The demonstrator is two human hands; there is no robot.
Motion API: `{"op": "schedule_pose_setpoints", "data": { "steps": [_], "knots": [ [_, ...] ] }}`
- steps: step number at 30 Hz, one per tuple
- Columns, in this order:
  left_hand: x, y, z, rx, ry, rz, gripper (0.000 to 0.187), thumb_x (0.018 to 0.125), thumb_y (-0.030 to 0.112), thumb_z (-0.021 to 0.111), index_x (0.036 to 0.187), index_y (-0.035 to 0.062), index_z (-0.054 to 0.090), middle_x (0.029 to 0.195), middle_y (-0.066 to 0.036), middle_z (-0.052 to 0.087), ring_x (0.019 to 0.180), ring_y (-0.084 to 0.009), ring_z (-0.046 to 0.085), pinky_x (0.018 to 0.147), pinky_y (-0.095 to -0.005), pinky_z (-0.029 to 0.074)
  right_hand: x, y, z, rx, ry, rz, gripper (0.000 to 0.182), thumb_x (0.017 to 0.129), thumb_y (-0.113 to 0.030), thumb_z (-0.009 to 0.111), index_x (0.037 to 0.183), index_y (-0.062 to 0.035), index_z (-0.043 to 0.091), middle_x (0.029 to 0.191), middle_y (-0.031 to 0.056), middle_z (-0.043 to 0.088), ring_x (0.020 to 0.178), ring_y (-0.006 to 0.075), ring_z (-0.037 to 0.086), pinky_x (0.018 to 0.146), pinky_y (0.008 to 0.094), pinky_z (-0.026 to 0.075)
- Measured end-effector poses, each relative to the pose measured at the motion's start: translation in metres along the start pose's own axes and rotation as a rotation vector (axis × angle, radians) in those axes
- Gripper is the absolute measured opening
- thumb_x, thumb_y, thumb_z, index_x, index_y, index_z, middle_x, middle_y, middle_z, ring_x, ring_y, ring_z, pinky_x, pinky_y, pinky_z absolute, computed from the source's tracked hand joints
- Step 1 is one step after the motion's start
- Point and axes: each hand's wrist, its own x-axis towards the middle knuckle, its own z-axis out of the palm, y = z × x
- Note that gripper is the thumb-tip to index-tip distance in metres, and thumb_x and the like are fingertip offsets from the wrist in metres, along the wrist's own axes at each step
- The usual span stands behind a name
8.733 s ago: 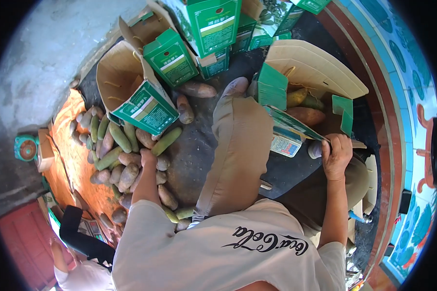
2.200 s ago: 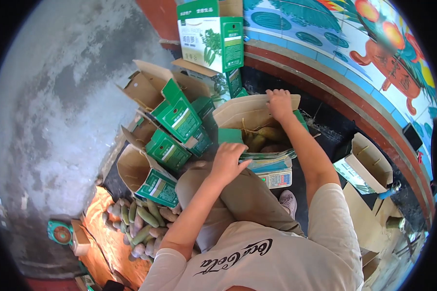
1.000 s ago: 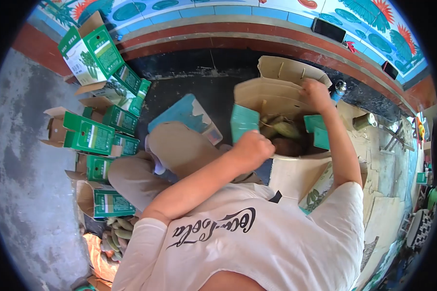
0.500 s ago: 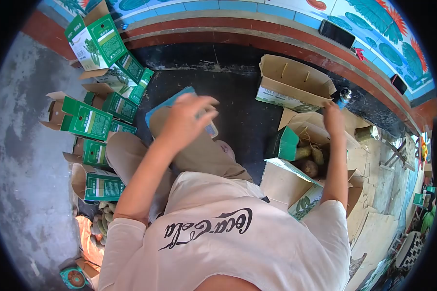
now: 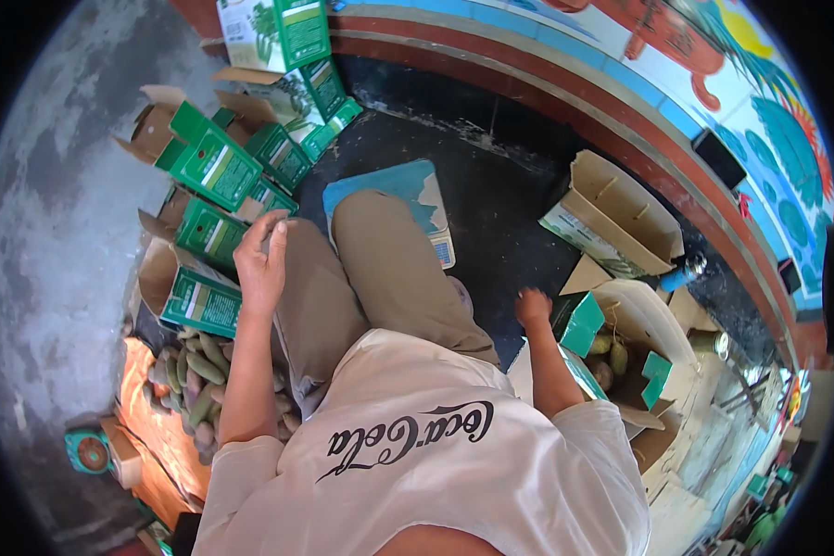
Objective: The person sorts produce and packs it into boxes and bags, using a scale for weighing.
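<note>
My left hand [image 5: 262,258] is raised over my left thigh, beside the green cartons, fingers stretched and holding nothing. Low over the black floor, my right hand [image 5: 533,308] has its fingers curled, with no object showing in them. Just right of it stands an open green-and-white carton [image 5: 582,324] with brown and green tuber-like produce [image 5: 606,360] inside. Behind that is another open carton [image 5: 612,222], whose visible interior shows bare cardboard. A flat blue-topped scale [image 5: 422,190] with a small panel lies partly hidden behind my knees.
Several green cartons [image 5: 218,167] stand stacked at the left. Below them lies a heap of elongated green-brown produce [image 5: 199,371] next to an orange sheet [image 5: 148,408]. A blue bottle [image 5: 684,274] and a can [image 5: 711,345] are at the right. A phone [image 5: 719,157] leans against the painted wall.
My left hand has moved left from above my knee toward the green cartons. The right hand has left the back carton's edge and come down nearer to me. The view has turned left.
</note>
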Motion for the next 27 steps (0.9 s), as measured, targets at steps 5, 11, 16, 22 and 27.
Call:
{"op": "schedule_pose_setpoints", "data": {
  "steps": [5,11,16,22,27],
  "knots": [
    [-0.021,-0.024,-0.021,0.068,0.142,-0.1,0.016,0.093,0.01,0.056,0.102,-0.0009,0.064,0.085,-0.011,0.069,0.082,-0.018,0.064,0.078,-0.0304,0.048,-0.012,0.03,0.028,-0.136,0.003,-0.031,0.02,0.078,-0.02,0.06,0.093,-0.0131,0.071,0.098,0.0123,0.066,0.101,0.0298,0.061,0.089,0.0423,0.044],
    [-0.028,-0.043,-0.023,0.126,0.226,-0.14,0.016,0.092,0.01,0.057,0.101,0.0003,0.064,0.087,-0.011,0.069,0.084,-0.0225,0.063,0.08,-0.0327,0.048,-0.022,0.045,0.014,-0.336,-0.101,-0.183,0.019,0.076,-0.021,0.06,0.087,-0.0099,0.07,0.095,0.0121,0.066,0.096,0.0295,0.06,0.088,0.0411,0.043],
    [-0.013,-0.043,-0.02,0.223,0.276,-0.039,0.015,0.09,0.012,0.059,0.101,0.0019,0.064,0.087,-0.012,0.069,0.087,-0.0264,0.061,0.083,-0.0359,0.046,-0.046,0.078,0.026,-0.344,-0.045,-0.244,0.019,0.076,-0.018,0.058,0.087,-0.0089,0.069,0.097,0.0118,0.065,0.1,0.0291,0.057,0.093,0.0408,0.04],
    [0.011,-0.06,-0.024,0.394,0.307,0.1,0.015,0.088,0.012,0.062,0.099,0.0025,0.065,0.089,-0.012,0.066,0.088,-0.029,0.059,0.084,-0.037,0.044,-0.047,0.108,0.014,-0.298,-0.156,-0.134,0.023,0.078,-0.016,0.055,0.094,-0.0066,0.069,0.103,0.012,0.063,0.109,0.0286,0.053,0.101,0.0416,0.035],
    [0.022,-0.076,-0.033,0.455,0.32,0.143,0.015,0.086,0.01,0.063,0.099,0.003,0.065,0.093,-0.013,0.065,0.09,-0.0303,0.059,0.085,-0.0382,0.044,-0.008,0.111,0.004,-0.208,-0.188,0.007,0.017,0.081,-0.026,0.058,0.087,-0.0137,0.069,0.098,0.014,0.067,0.093,0.0321,0.062,0.083,0.0429,0.049]
  ]
}}
